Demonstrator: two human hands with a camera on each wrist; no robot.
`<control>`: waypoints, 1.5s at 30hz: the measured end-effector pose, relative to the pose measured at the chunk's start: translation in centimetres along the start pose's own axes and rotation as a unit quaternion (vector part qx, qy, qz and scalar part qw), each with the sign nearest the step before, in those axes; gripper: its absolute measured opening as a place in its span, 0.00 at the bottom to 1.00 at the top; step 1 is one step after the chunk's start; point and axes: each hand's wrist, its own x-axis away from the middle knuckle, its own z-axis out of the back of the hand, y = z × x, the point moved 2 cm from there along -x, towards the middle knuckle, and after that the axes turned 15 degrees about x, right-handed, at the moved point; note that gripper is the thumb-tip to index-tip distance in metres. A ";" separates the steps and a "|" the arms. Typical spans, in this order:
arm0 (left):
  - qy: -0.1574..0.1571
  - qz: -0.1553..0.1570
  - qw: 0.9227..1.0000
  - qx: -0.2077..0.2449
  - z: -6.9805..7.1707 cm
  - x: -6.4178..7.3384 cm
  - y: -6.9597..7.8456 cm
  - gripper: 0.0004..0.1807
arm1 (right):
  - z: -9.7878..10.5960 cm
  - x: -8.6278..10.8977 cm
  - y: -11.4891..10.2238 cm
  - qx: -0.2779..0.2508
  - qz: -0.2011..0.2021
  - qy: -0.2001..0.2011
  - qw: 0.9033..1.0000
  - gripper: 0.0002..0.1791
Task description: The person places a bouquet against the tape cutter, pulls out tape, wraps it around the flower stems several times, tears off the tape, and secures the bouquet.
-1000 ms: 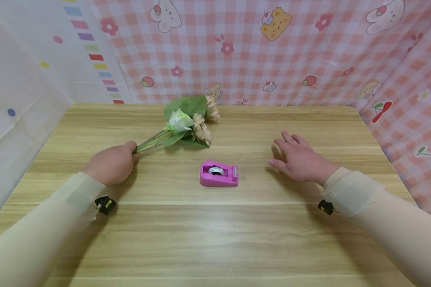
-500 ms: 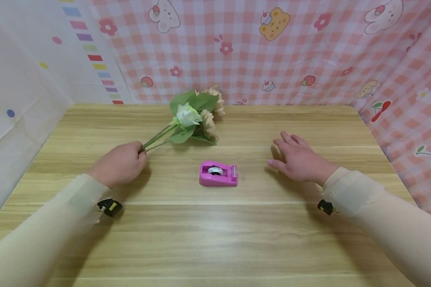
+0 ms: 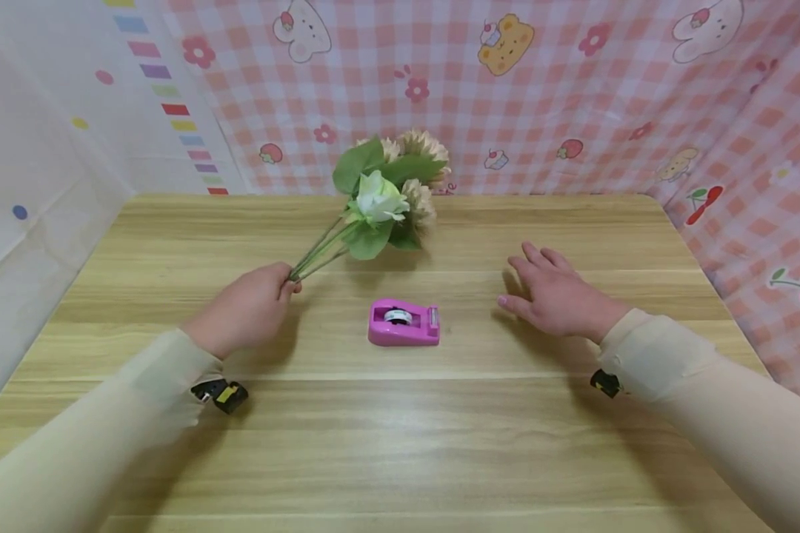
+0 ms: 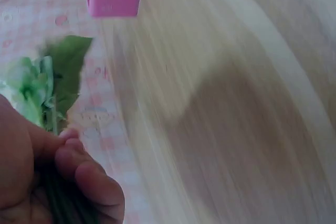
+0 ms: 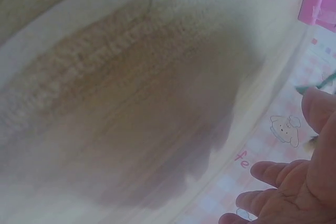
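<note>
My left hand (image 3: 247, 309) grips the stems of a bunch of flowers (image 3: 380, 198), with a whitish-green rose, beige blooms and green leaves. The blooms are raised toward the back edge of the table, tilted up and to the right. In the left wrist view, curled fingers (image 4: 100, 184) close round the green stems (image 4: 60, 198). A pink tape dispenser (image 3: 403, 326) with a roll of tape in it stands between the hands, touched by neither. To its right my right hand (image 3: 563, 296) holds nothing, palm down, fingers spread and relaxed.
The wood-grain table (image 3: 400, 444) spans the view. A pink checked cloth (image 3: 373, 89) hangs along its back edge and right side, and a white dotted cloth (image 3: 47, 148) on the left. Both wrists carry small black cameras.
My left hand has moved to the right with the flowers, and the blooms have risen off the table. The right hand and the tape dispenser have stayed put.
</note>
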 end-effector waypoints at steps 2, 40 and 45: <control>0.003 -0.006 1.000 -0.001 -0.3 0.1 0.4 0.16 | 0.0 0.1 0.1 0.002 0.000 0.002 1.000 0.43; -0.062 -0.039 0.975 0.211 -11.3 0.2 11.0 0.17 | 0.7 3.0 4.0 0.116 -0.015 -0.074 0.990 0.36; -0.084 -0.034 0.983 0.162 -12.8 0.2 11.5 0.19 | 1.0 3.9 4.9 0.134 -0.006 -0.125 0.983 0.32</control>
